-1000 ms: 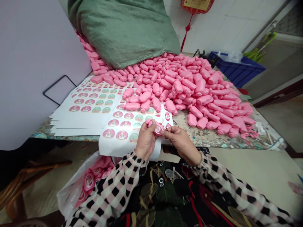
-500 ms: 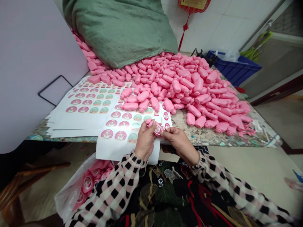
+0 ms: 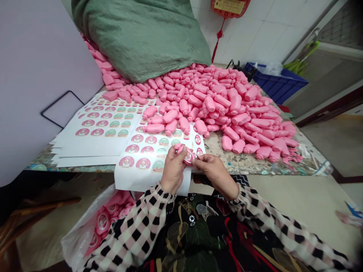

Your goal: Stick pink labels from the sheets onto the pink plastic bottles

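My left hand (image 3: pixel 173 170) is closed around a small pink bottle (image 3: pixel 189 156) at the table's front edge. An oval label with a white rim shows on the bottle's side. With thumb and forefinger pinched together, my right hand (image 3: pixel 217 172) meets the bottle's right edge. A thin dark pointed tool (image 3: pixel 197 155) sticks up from those fingertips; the rest of it is hidden. Under my left hand a sheet of round pink and green stickers (image 3: pixel 141 181) overhangs the edge. Several loose bottles (image 3: pixel 170 127) lie on its far part.
A big heap of pink bottles (image 3: pixel 232 102) covers the table, spilling from a green sack (image 3: pixel 147 37). Stacked sticker sheets (image 3: pixel 90 149) lie left, beside a black wire frame (image 3: pixel 52 121). Labelled bottles fill a clear plastic bag (image 3: pixel 75 234) below. A blue crate (image 3: pixel 279 85) stands behind right.
The camera view has shifted slightly. Both hands stay at the bottle in nearly the same pose, with no other clear movement.
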Motion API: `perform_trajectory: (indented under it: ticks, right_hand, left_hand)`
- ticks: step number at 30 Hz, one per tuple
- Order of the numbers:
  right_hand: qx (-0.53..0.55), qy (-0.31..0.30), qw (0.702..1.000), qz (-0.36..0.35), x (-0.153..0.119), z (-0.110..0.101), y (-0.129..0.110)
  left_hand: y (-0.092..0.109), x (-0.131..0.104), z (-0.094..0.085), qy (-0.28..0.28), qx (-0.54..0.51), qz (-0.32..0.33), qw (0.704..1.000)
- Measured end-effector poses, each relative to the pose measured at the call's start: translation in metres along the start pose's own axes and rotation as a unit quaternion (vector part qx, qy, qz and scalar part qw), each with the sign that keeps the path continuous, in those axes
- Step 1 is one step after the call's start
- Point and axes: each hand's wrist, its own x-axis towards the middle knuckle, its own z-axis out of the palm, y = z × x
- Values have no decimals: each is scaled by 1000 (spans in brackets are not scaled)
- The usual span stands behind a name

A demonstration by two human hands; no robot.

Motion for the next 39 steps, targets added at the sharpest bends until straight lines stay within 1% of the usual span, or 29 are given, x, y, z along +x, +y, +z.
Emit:
perform_trajectory:
  ticks: [5,8,10,12,14,16,18,20,22,24,26,30,35,37,39]
  right_hand:
    - [-60,10,998,-11,2,-6,5]
    - [-99,-3,995,-15,-1,-11,7]
    - [-100,-12,995,-24,-5,-14,6]
    - [-69,1,997,-47,-7,-15,2]
    - [-41,29,995,-82,-8,-15,-3]
    - [-42,47,991,-119,-7,-13,-9]
    - [-71,49,984,-153,-5,-11,-15]
    - [-92,27,980,-172,-2,-9,-19]
    - [-75,-29,984,-162,-1,-9,-19]
    - [-30,-84,987,-136,-2,-9,-17]
    - [0,-109,987,-121,-3,-10,-13]
    - [10,-116,987,-106,-9,-12,-7]
    - [35,-152,985,-77,-14,-13,-11]
    - [55,-142,986,-62,-13,-13,-13]
    - [77,-115,989,-56,-11,-12,-15]
  left_hand:
    - [-1,-2,1,9,14,-1,1000]
    - [2,-3,2,10,20,2,1000]
    - [5,-3,1,11,21,2,1000]
    - [8,-3,2,10,24,-4,1000]
    - [11,-4,3,5,33,-12,999]
    - [14,-6,5,-3,38,-23,999]
    - [16,-9,7,-9,41,-40,998]
    - [19,-12,9,-11,46,-61,997]
    - [21,-13,11,-4,53,-78,996]
    - [23,-15,12,4,57,-94,994]
    - [23,-15,12,6,63,-110,992]
    - [21,-14,10,-9,85,-124,989]
    - [21,-14,11,-21,89,-118,989]
    - [22,-16,12,-43,102,-121,986]
    - [23,-19,13,-70,108,-132,983]
